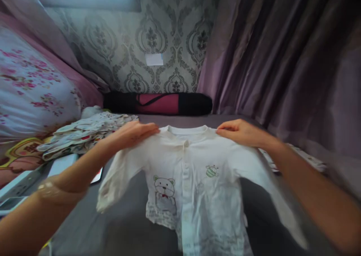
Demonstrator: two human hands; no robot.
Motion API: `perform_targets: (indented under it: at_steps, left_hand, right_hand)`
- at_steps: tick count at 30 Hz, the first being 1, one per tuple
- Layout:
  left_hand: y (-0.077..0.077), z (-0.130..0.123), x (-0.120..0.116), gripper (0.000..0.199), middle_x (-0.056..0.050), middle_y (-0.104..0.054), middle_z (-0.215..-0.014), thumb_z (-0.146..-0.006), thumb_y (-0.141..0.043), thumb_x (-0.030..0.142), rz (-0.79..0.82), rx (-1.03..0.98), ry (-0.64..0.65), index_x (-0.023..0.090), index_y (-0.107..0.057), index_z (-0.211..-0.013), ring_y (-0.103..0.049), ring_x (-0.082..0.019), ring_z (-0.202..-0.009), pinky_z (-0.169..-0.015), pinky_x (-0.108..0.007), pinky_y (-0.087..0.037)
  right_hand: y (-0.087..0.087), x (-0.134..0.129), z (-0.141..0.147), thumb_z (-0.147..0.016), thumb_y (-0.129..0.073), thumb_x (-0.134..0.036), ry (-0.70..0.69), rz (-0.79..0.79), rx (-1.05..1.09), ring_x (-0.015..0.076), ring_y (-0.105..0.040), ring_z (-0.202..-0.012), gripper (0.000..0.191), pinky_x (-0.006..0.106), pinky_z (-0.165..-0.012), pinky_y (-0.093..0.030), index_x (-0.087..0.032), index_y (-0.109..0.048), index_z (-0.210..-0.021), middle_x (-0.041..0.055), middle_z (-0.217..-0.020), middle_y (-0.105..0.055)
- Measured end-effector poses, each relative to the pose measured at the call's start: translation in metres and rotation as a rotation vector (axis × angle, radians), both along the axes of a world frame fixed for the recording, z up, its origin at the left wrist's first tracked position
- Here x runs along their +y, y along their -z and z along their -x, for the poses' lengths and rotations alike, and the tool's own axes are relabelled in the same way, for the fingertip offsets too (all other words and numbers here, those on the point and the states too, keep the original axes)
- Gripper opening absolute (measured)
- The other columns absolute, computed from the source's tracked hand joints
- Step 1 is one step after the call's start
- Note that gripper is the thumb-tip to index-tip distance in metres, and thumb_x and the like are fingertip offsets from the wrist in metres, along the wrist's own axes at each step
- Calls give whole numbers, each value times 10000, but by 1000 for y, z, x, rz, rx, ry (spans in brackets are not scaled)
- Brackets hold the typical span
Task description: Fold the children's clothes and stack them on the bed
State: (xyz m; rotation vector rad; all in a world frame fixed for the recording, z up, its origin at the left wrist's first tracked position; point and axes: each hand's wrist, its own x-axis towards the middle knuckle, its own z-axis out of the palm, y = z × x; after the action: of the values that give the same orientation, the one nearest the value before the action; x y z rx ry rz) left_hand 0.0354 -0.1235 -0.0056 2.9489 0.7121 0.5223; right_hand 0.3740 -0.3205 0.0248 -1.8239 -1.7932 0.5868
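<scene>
Wallpaper beyond wide-set hands on shirt

Arms forward; hands in pinch grip

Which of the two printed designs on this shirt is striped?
The small round green print on the white shirt, right of the button strip in the picture. The larger bear print, left of it, isn't striped.

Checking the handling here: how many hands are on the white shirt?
2: the left hand and the right hand, each at one shoulder of the shirt.
</scene>
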Motion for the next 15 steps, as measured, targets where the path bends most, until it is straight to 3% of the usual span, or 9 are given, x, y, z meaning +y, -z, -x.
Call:
perform_targets:
  at_steps: [2,4,7,10,15]
  left_hand:
    - [43,-18,17,385,-23,-697,-786,-967,-330,470,22,211,41,275,-633,-1101,-629,-167,-660,-600,-252,-384]
    - [81,-34,27,395,-41,-696,-774,-985,-285,437,46,335,-30,255,-613,-1111,-641,-187,-682,-594,-259,-370]
    - [118,-52,35,387,-80,-701,-799,-990,-284,413,63,428,-113,223,-606,-1088,-649,-216,-706,-600,-278,-370]
    - [135,-59,46,410,-113,-705,-830,-993,-268,420,44,460,-120,200,-601,-1086,-651,-242,-718,-609,-301,-380]
    - [140,-62,71,378,-113,-706,-882,-990,-298,413,35,462,-107,203,-596,-1090,-650,-234,-735,-639,-307,-402]
  right_hand:
    - [45,25,-8,-886,-516,-445,-3,17,-126,190,-653,-788,319,266,-644,-472,-206,-710,-972,39,-911,-721]
    - [86,43,-10,-938,-440,-408,53,43,-326,212,-656,-849,322,296,-709,-462,-206,-682,-1000,62,-954,-714]
    - [131,59,-6,-996,-314,-400,110,142,-627,258,-671,-884,367,353,-753,-450,-203,-610,-1084,113,-948,-709]
    - [154,69,-5,-1014,-238,-412,83,211,-770,287,-684,-892,400,373,-750,-448,-196,-555,-1132,143,-941,-713]
    - [163,94,-16,-1018,-198,-414,62,236,-829,289,-686,-920,411,361,-750,-444,-199,-524,-1149,146,-982,-715]
